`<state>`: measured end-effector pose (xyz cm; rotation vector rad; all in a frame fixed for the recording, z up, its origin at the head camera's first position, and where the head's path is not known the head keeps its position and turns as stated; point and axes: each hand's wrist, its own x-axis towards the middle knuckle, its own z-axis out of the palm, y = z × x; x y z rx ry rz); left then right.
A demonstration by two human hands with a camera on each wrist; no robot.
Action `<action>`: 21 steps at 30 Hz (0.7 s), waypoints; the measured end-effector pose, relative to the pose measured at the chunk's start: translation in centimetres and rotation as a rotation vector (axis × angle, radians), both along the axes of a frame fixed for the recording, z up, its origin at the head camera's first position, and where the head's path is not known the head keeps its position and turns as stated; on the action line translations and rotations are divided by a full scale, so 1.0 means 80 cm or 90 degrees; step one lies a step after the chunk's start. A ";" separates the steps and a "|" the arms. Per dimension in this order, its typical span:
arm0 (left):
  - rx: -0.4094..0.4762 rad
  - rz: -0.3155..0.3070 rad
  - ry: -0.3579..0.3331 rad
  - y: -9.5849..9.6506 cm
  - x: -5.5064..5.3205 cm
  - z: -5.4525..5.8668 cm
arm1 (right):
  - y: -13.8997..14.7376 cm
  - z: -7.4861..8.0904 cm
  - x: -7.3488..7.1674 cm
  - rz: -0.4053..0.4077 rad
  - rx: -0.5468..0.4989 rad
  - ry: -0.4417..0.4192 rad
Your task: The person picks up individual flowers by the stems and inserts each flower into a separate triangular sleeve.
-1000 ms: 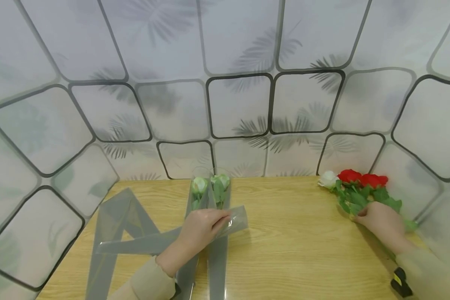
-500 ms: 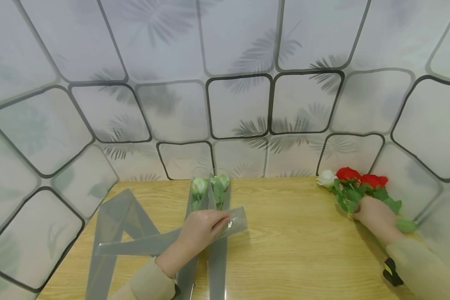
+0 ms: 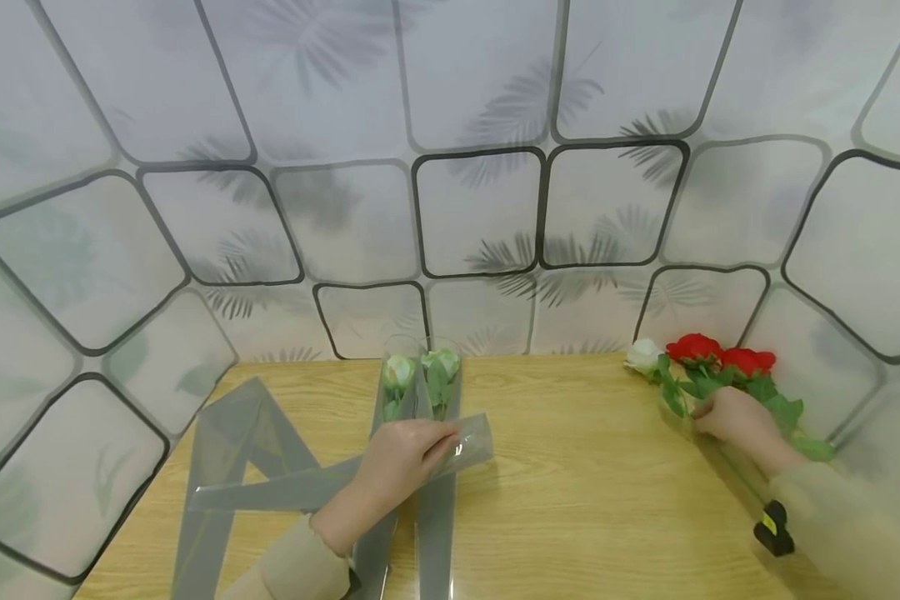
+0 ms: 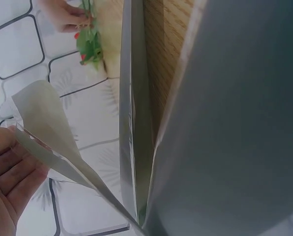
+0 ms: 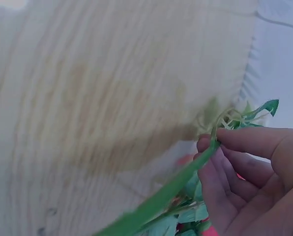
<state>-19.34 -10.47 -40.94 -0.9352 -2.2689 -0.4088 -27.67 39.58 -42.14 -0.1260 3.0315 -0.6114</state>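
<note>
Far right: right hand (image 3: 738, 425) pinches a slim green stem (image 5: 163, 191), apparently from the white rose (image 3: 642, 356), near red roses (image 3: 694, 347) | middle: left hand (image 3: 407, 454) pinches a translucent grey plastic sleeve (image 3: 478, 442) | gently now, no snagging!

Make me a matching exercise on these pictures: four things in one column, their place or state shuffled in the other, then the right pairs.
Things
1. Left hand
2. Right hand
3. Red roses
4. Greenish-white roses

Place or state
A. Each inside a plastic wrapper, side by side
B. Pinches a green stem
C. Pinches the end of a grey plastic sleeve
D. Unwrapped, near the wall at the right of the head view

Right pairs
1-C, 2-B, 3-D, 4-A
</note>
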 end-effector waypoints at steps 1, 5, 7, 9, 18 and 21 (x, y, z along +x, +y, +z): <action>-0.001 0.001 -0.002 0.000 0.000 0.000 | -0.001 0.001 -0.001 0.002 -0.013 -0.009; -0.004 0.005 -0.014 0.000 0.001 0.001 | -0.007 0.003 -0.005 0.000 -0.099 -0.058; -0.006 0.007 -0.018 0.001 0.001 0.001 | -0.010 0.003 -0.005 -0.007 -0.145 -0.081; -0.007 0.010 -0.020 0.001 0.001 0.001 | -0.012 0.002 -0.006 -0.018 -0.185 -0.104; -0.007 0.011 -0.027 0.003 0.001 0.002 | -0.020 0.003 -0.008 -0.040 -0.275 -0.161; -0.007 0.011 -0.028 0.004 0.000 0.001 | -0.023 0.006 -0.008 -0.041 -0.298 -0.176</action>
